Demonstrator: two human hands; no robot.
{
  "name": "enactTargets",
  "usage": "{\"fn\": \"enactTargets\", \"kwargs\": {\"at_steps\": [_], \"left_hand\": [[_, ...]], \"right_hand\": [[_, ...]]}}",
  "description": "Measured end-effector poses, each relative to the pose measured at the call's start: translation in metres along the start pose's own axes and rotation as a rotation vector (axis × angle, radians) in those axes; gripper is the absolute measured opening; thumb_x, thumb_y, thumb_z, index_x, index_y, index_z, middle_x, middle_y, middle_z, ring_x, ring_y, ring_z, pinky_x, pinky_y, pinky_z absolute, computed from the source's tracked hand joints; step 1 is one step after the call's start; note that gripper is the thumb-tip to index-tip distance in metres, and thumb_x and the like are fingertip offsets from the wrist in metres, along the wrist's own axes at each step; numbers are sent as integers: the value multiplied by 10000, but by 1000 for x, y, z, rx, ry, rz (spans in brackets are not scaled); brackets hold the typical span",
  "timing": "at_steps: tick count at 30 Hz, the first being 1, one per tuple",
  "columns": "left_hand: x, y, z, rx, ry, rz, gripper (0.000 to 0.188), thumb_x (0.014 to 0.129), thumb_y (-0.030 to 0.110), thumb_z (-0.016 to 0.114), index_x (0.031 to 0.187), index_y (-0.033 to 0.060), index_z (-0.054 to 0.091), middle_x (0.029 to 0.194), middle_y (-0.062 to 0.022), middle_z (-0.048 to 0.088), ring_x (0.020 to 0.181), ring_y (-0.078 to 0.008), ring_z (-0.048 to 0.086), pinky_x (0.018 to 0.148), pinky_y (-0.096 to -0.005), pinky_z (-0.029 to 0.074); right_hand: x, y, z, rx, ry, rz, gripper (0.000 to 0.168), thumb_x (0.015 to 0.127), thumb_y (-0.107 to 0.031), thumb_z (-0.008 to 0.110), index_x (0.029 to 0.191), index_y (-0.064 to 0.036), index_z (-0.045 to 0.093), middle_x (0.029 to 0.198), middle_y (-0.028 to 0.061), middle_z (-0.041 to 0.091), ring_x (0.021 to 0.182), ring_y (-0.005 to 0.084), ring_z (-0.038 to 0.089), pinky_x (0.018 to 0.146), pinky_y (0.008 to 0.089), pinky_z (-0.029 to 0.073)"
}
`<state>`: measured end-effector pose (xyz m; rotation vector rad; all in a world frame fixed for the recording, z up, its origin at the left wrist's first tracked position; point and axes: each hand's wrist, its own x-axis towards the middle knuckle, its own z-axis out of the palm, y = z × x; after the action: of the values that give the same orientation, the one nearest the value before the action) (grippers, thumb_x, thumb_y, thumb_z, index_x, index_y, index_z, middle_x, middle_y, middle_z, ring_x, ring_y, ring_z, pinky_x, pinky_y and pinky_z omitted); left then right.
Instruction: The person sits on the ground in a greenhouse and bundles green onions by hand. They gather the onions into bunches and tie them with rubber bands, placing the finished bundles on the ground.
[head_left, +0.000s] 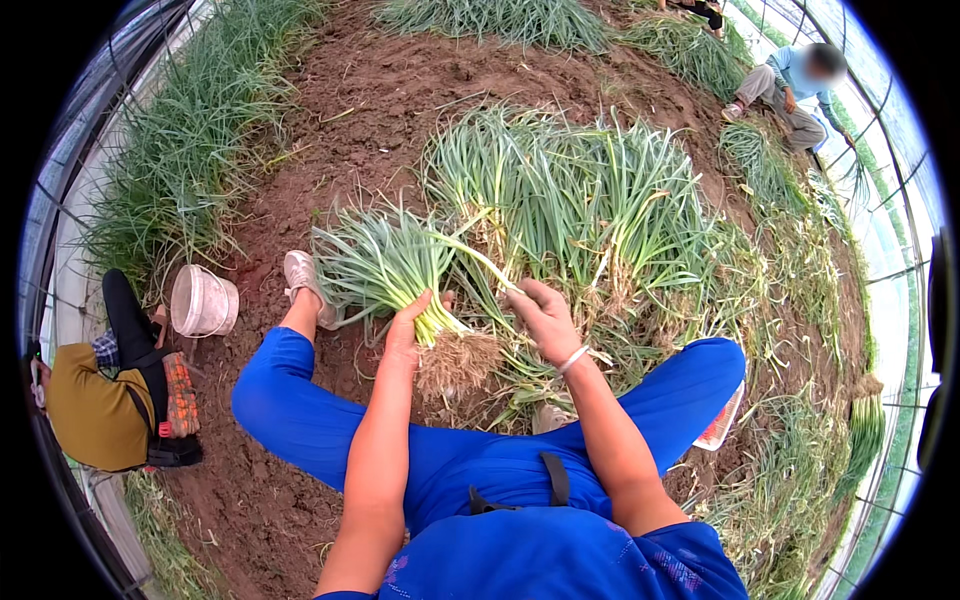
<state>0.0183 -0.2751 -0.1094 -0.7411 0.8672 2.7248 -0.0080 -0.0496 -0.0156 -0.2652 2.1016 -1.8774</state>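
My left hand (407, 326) grips a thick bunch of green onions (390, 266), with the leaves pointing up and left and the tangled brown roots (456, 361) hanging below my fingers. To its right, my right hand (545, 315) pinches a single pale stalk (484, 259) near its lower end; the stalk's leaf end slants up and left towards the bunch. Just beyond both hands lies a broad heap of pulled green onions (562, 187), some with roots showing. Loose leaves and peelings (525, 379) litter the soil under my right hand.
A white bucket (196, 301) stands at left beside a seated person in a mustard top (101, 405). Standing onion plants (180, 150) grow behind it. Another person (787, 90) sits at far right. A bundle of onions (864, 431) lies near the plastic greenhouse wall (900, 330).
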Motion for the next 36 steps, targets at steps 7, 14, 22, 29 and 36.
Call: {"fn": "enactTargets", "kwargs": {"at_steps": [7,14,22,29,36], "left_hand": [[10,-24,-5,224,15,-46,296,809,178,620,1022,-23,578,899,-147,656,811,-239,654,738,-333,538],[8,-29,2,192,86,-116,226,759,107,585,916,-54,604,811,-156,653,736,-235,642,693,-325,530],[6,2,11,87,6,35,204,763,112,606,896,-43,609,791,-130,649,698,-216,635,666,-306,533],[4,-10,20,92,-32,-73,227,758,78,588,940,-58,588,783,-127,630,701,-222,633,665,-337,540],[9,5,1,112,16,89,229,761,116,599,928,-41,582,766,-116,627,695,-217,628,664,-326,535]], "right_hand": [[-13,23,40,-780,-153,-124,278,840,-320,531,778,-63,617,730,165,617,708,343,611,642,449,478],[-19,26,31,-996,-48,-494,149,791,-182,598,716,-53,594,649,130,579,611,322,578,597,411,476],[-8,40,-52,-425,393,92,185,862,-196,605,829,-14,621,654,47,587,528,127,490,520,291,438],[2,59,15,139,-231,311,185,819,-141,672,932,4,647,891,39,638,776,87,557,693,224,448],[-35,24,-33,848,-107,126,193,810,-103,656,980,-19,620,855,68,629,693,108,554,587,244,446]]}}
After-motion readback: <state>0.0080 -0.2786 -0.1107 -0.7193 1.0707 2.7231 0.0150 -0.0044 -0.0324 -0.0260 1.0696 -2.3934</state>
